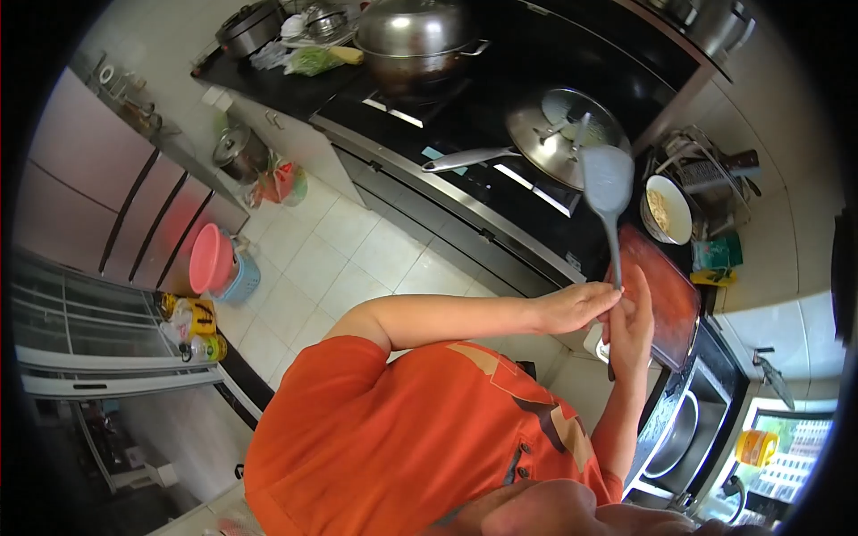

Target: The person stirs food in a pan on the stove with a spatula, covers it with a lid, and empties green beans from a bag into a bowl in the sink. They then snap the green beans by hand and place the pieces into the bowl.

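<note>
A spatula with a broad grey head and a slim handle is held upright in front of me, its head overlapping the lidded frying pan in view. My left hand reaches across from the left, its fingertips closed on the spatula handle. Around the lower handle, my right hand is closed with one finger stretched upward. The handle's end shows below the palm. Partly hidden behind the hands is a white object that I cannot identify. The pan's glass-and-metal lid is on.
A large lidded steamer pot stands on the black stove. Right of the pan are a white bowl with pale food and a reddish board. A sink lies at lower right. Pink basin on the left.
</note>
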Demonstrator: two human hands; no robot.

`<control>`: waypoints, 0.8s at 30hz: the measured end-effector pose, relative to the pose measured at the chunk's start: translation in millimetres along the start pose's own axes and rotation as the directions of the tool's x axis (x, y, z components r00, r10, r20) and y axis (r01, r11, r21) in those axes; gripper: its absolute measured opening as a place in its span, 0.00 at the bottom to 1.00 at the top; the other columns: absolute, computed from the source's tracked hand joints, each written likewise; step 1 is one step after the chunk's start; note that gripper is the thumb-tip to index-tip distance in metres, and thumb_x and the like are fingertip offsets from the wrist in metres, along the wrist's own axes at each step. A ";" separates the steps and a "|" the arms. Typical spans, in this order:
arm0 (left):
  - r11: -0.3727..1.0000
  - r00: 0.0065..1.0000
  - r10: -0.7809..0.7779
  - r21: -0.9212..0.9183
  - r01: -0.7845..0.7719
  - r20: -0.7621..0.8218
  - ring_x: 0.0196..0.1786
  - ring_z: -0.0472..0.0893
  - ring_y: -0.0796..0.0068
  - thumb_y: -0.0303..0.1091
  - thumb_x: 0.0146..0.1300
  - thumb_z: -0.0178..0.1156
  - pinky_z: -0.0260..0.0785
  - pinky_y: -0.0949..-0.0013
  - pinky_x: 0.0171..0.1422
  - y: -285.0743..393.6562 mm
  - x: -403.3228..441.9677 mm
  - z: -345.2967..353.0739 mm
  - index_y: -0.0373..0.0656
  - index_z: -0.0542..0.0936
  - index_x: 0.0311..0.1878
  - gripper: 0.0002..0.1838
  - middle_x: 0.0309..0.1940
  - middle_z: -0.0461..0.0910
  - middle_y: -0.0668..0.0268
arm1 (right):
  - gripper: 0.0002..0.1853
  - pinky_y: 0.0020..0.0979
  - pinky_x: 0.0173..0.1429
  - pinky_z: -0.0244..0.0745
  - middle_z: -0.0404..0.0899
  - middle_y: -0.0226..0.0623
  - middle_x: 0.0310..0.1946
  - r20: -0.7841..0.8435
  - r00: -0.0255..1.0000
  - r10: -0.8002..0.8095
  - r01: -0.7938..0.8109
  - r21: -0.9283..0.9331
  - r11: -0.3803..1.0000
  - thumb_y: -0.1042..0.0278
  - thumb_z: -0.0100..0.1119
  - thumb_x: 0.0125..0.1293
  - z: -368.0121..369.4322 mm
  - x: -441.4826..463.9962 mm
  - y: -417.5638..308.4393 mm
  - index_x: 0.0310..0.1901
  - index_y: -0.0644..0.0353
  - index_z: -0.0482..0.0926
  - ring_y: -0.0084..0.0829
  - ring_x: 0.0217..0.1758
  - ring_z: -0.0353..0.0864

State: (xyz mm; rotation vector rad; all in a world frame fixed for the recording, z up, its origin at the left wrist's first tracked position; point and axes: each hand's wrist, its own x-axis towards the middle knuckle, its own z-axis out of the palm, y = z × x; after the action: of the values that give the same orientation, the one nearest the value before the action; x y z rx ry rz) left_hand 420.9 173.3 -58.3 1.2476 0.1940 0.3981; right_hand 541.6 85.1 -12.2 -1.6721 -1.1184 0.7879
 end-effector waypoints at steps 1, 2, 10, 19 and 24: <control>0.999 0.999 0.033 -0.039 -0.035 -0.036 0.42 0.71 0.81 0.54 0.74 0.39 0.67 0.75 0.43 7.2 -6.9 -4.1 0.43 0.65 0.67 0.29 0.42 0.74 0.70 | 0.31 0.17 0.24 0.63 0.75 0.28 0.25 0.046 0.999 -0.015 0.014 0.010 1.000 0.78 0.47 0.67 14.2 7.9 -8.1 0.71 0.62 0.53 0.13 0.22 0.68; 0.996 0.997 0.065 -0.058 -0.067 -0.045 0.40 0.72 0.82 0.52 0.75 0.38 0.67 0.76 0.42 6.3 -9.7 -13.0 0.43 0.68 0.63 0.26 0.39 0.73 0.72 | 0.31 0.17 0.25 0.64 0.75 0.28 0.27 0.093 0.995 -0.031 0.029 0.020 0.999 0.79 0.47 0.67 25.4 15.3 -14.8 0.71 0.62 0.53 0.13 0.23 0.69; 0.970 0.907 0.051 -0.197 -0.145 -0.418 0.19 0.68 0.83 0.49 0.73 0.43 0.57 0.78 0.21 32.2 -19.4 -45.2 0.38 0.78 0.45 0.23 0.24 0.74 0.71 | 0.34 0.20 0.33 0.72 0.76 0.37 0.45 0.419 0.898 -0.138 0.093 0.127 0.988 0.82 0.46 0.65 58.4 60.8 -27.7 0.72 0.62 0.49 0.19 0.33 0.77; 0.943 0.758 0.091 -0.189 -0.275 -0.645 0.45 0.81 0.61 0.45 0.74 0.43 0.71 0.60 0.56 35.2 -8.5 -78.3 0.38 0.76 0.34 0.21 0.42 0.81 0.53 | 0.19 0.22 0.28 0.76 0.80 0.46 0.39 0.510 0.847 -0.148 -0.021 0.311 0.950 0.61 0.49 0.72 -4.3 163.1 7.5 0.52 0.72 0.73 0.25 0.30 0.81; 0.947 0.742 0.161 -0.109 -0.301 -0.651 0.41 0.81 0.65 0.45 0.75 0.40 0.72 0.63 0.53 51.2 -13.1 -76.1 0.39 0.74 0.31 0.22 0.39 0.81 0.54 | 0.28 0.30 0.41 0.82 0.76 0.54 0.45 0.336 0.928 -0.162 -0.033 0.507 0.861 0.60 0.51 0.71 15.2 236.3 3.7 0.63 0.73 0.60 0.37 0.41 0.83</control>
State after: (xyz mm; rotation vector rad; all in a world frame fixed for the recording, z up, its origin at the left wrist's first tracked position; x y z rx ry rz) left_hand 372.2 248.5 -34.5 0.8868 0.5666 1.0410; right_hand 618.4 308.8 -23.1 -1.0592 -1.0875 1.2671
